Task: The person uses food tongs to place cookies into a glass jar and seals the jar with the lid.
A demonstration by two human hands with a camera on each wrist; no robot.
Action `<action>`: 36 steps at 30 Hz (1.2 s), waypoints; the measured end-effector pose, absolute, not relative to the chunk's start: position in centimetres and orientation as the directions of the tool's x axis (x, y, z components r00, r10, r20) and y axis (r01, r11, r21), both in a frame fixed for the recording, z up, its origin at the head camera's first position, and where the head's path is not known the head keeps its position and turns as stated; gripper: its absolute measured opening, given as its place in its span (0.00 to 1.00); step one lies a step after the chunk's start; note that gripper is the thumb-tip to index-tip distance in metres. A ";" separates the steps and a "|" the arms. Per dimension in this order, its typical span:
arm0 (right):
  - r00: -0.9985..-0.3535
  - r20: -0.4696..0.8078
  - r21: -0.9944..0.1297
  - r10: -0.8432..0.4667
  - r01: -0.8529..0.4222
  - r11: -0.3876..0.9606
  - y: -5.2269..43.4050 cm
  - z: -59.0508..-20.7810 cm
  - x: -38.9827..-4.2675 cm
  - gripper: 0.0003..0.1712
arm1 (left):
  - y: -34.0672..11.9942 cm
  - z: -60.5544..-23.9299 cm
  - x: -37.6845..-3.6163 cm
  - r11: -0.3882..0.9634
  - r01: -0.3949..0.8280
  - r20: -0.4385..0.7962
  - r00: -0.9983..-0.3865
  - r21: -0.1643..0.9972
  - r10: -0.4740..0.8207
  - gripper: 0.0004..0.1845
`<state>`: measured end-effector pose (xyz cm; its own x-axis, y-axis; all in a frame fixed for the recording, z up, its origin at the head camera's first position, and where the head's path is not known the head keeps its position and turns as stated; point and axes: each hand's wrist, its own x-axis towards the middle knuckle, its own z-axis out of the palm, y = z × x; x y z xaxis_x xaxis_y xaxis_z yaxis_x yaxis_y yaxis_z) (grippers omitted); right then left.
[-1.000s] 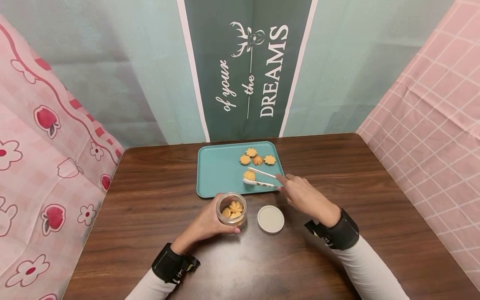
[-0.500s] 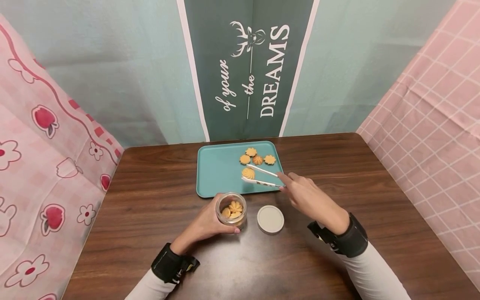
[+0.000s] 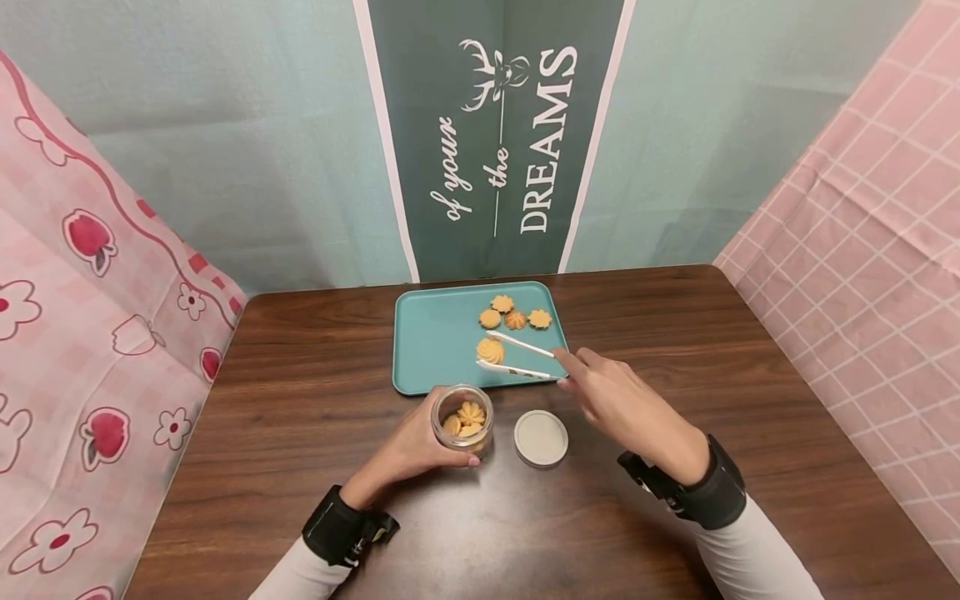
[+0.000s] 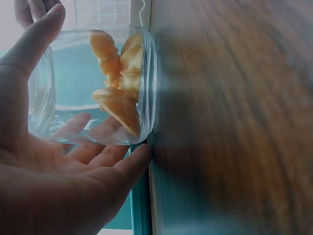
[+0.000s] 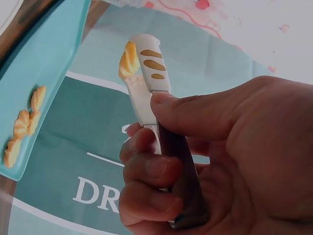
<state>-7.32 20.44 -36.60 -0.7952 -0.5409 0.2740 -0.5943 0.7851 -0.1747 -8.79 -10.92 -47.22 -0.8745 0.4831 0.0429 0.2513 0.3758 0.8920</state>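
Observation:
My left hand [image 3: 420, 442] curls round a clear glass jar [image 3: 489, 440] standing on the table. Several cookies [image 4: 120, 73] lie at the jar's bottom, and its mouth faces up. In my right hand [image 3: 618, 400] is a pair of tongs [image 3: 521, 371] with white tips and a dark metal handle. Between those tips sits a swirled round cookie [image 3: 490, 351], held above the teal tray [image 3: 431, 342], behind and slightly right of the jar. The right wrist view shows this cookie [image 5: 128, 61] edge-on between the tips, with fingers wrapped round the handle.
Several more cookies [image 3: 515, 320] lie at the tray's right rear. A round pale lid [image 3: 542, 438] rests on the wooden table [image 3: 300, 400], just right of the jar. Hanging cloths [image 3: 300, 167] surround the table at the back and sides.
The tongs and the cookie between them have moved left and look higher above the tray. My left hand and the jar have stayed in place.

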 end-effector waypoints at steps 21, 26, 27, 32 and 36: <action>-0.739 0.292 -0.169 -0.607 -0.665 0.728 19.9 -35.4 -6.1 0.21 | -10.8 -47.1 -9.0 0.392 0.246 0.033 -0.879 0.887 0.476 0.53; -0.736 0.288 -0.174 -0.613 -0.669 0.722 19.7 -35.6 -5.6 0.22 | -10.8 -47.2 -8.9 0.393 0.251 0.037 -0.877 0.884 0.478 0.52; -0.733 0.290 -0.172 -0.615 -0.672 0.720 19.7 -35.7 -5.5 0.21 | -10.8 -47.3 -8.9 0.395 0.251 0.035 -0.878 0.884 0.478 0.52; -0.732 0.287 -0.183 -0.618 -0.675 0.714 19.3 -35.8 -5.0 0.21 | -10.9 -47.4 -8.9 0.419 0.242 0.019 -0.883 0.875 0.470 0.53; -0.728 0.280 -0.169 -0.626 -0.679 0.714 19.2 -35.9 -4.6 0.22 | -10.9 -47.5 -8.9 0.428 0.242 0.017 -0.885 0.871 0.465 0.54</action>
<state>-4.63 19.17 -35.87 -0.7276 -0.6263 0.2800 -0.6795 0.7141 -0.1686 -8.86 -10.87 -47.50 -0.8854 0.4646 0.0175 0.2418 0.4281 0.8708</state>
